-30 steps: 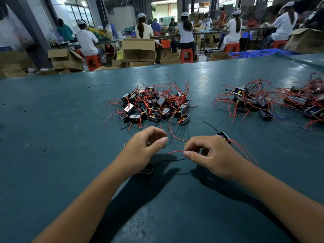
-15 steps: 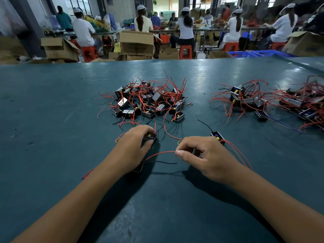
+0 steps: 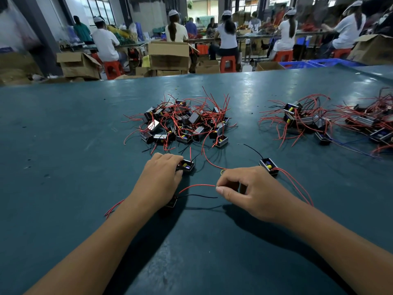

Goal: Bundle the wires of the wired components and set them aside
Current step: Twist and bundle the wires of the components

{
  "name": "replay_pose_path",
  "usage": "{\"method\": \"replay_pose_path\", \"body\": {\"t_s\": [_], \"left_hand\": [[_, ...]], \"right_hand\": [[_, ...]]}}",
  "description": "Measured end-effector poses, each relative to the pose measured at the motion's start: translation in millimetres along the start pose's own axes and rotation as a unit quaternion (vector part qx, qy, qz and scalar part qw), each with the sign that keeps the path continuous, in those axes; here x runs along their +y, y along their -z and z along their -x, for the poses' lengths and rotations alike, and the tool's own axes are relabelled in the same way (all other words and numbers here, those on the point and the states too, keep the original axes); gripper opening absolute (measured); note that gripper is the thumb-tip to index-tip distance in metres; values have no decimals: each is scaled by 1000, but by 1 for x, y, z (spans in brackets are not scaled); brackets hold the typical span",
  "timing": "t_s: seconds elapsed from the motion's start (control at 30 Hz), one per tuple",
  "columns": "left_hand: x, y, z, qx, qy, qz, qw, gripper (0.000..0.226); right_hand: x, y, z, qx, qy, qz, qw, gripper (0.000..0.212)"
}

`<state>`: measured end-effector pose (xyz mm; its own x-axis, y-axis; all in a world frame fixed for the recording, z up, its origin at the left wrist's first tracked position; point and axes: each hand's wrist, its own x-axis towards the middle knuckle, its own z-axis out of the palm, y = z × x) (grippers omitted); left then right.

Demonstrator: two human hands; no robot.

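Nearest me, my right hand (image 3: 253,191) is pinching the red wire (image 3: 196,186) of a component (image 3: 171,202) half hidden under my left wrist. My left hand (image 3: 160,176), having reached forward this past second, is now closing on a second component (image 3: 186,166). So I'm gathering units, not bundling yet. Beyond, the loose pile (image 3: 182,122) is waiting on the table (image 3: 63,145).

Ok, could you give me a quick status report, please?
Left hand grips small component. Right hand pinches red wire. Unsorted pile just beyond; nothing blocking.
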<state>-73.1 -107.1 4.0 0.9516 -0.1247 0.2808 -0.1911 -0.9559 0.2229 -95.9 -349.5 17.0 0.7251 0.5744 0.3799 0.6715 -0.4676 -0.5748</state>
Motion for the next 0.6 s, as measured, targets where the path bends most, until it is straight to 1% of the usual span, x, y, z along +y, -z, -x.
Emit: {"method": "replay_pose_path", "body": {"t_s": [0.13,0.37,0.6], "left_hand": [[-1,-1,-1,-2,6,-23,1000,43],[-4,-2,-1,6,-4,0,1000,30],[-6,1,3,30,-10,-1,1000,29]], "right_hand": [[0,-1,0,-7,0,8,1000,12],[-2,-1,0,-13,8,26,1000,12],[-3,-2,-1,-15,6,40,999,12]]}}
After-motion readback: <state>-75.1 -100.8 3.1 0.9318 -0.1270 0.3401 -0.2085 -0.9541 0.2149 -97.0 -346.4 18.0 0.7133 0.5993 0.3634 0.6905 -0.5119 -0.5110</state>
